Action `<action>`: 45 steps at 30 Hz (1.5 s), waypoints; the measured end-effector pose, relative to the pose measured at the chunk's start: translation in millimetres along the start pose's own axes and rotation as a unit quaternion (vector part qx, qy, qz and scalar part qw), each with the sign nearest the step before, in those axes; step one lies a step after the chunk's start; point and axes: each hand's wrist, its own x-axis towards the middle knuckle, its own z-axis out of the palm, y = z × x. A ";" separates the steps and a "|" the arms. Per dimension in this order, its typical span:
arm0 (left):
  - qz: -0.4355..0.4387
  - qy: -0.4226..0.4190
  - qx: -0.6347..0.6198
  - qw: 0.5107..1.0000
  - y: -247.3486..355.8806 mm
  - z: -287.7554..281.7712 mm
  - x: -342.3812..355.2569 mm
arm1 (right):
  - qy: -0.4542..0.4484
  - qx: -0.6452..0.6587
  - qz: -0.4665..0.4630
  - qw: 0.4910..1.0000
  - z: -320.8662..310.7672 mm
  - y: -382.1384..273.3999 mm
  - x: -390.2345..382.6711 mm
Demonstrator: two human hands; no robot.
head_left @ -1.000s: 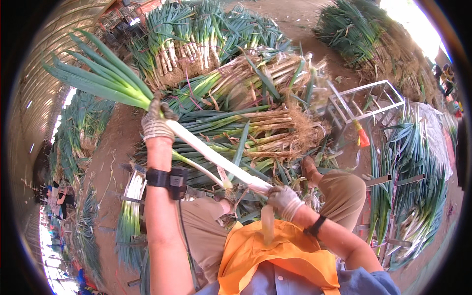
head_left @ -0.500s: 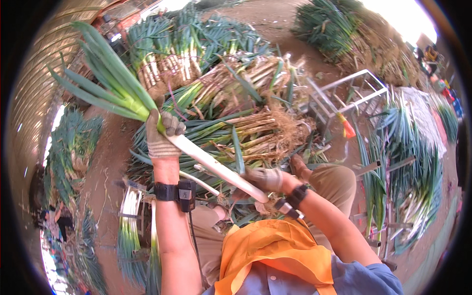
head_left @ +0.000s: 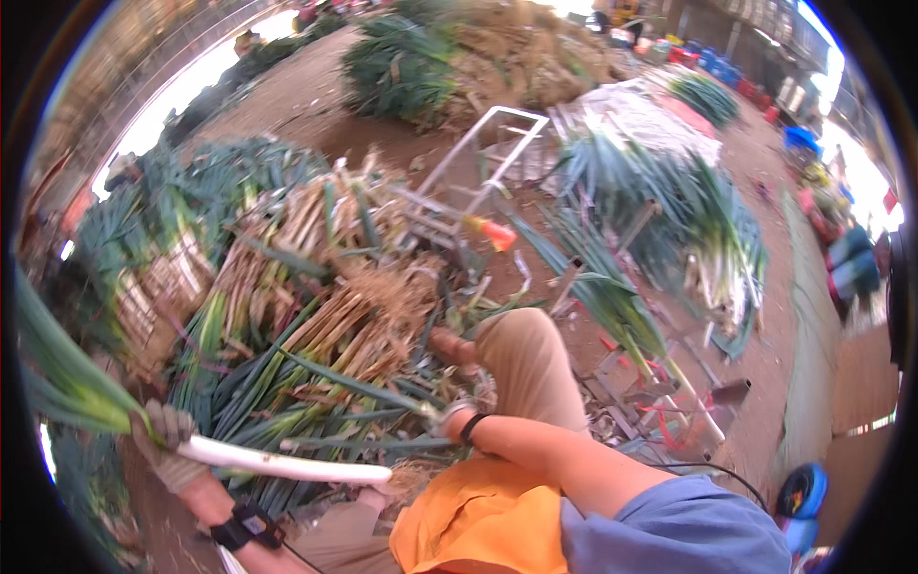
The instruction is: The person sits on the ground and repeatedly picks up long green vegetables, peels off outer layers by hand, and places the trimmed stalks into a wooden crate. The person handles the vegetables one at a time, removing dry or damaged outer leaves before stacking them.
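Observation:
My left hand [head_left: 170, 442], in a grey work glove, is closed around a large green onion [head_left: 287, 465]. Its long white stalk points right across my lap, and its green leaves fan out to the left picture edge. My right hand [head_left: 457, 418], also gloved, is by my knee, past the tip of the stalk. From its fingers a loose green onion leaf [head_left: 359, 385] stretches up and left over the heap. The fingers of that hand are partly blurred. Unpeeled green onions [head_left: 354, 325] with brown roots lie piled in front of me.
A metal frame [head_left: 521, 124] with an orange tip stands beyond the heap. On the right, a low metal rack [head_left: 660, 387] bears several peeled onions. More onions [head_left: 727, 258] lie behind it, near a pale sheet [head_left: 612, 105]. A bigger pile [head_left: 402, 67] stands far back.
My view has turned right, so the heap sits further left. My right hand has moved off the white stalk with the loose leaf; my left still grips the onion, now lower.

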 end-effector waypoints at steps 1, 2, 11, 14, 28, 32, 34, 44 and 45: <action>0.020 0.029 -0.015 0.999 -1.3 -2.2 -3.6 | -0.057 -0.037 -0.001 0.998 22.2 12.6 -4.4; 0.034 0.060 -0.029 0.997 -13.4 39.0 18.5 | -0.108 -0.041 0.020 0.993 26.4 27.1 -9.0; 0.114 0.194 -0.082 0.971 -45.5 48.6 1.3 | 0.052 0.627 -0.227 0.743 -154.9 -70.1 6.8; 0.142 0.106 -0.083 0.981 -54.9 50.7 0.8 | 0.106 0.678 -0.198 0.700 -165.8 -117.5 -11.1; 0.076 0.239 -0.027 0.968 -68.6 70.1 4.7 | 0.130 0.659 -0.144 0.727 -158.6 -101.5 -11.6; 0.130 0.405 0.060 0.903 -83.5 78.4 15.1 | 0.319 0.422 -0.149 0.835 -159.8 -113.2 -17.4; 0.120 0.314 -0.065 0.939 -78.7 80.8 12.9 | 0.150 0.528 -0.115 0.828 -172.9 -106.5 -25.3; 0.111 0.219 -0.127 0.961 -85.2 68.9 12.7 | -0.069 0.707 -0.195 0.676 -167.3 -71.5 -38.9; 0.097 0.267 -0.108 0.953 -87.7 69.4 13.8 | -0.033 0.692 -0.188 0.697 -165.0 -70.4 -40.0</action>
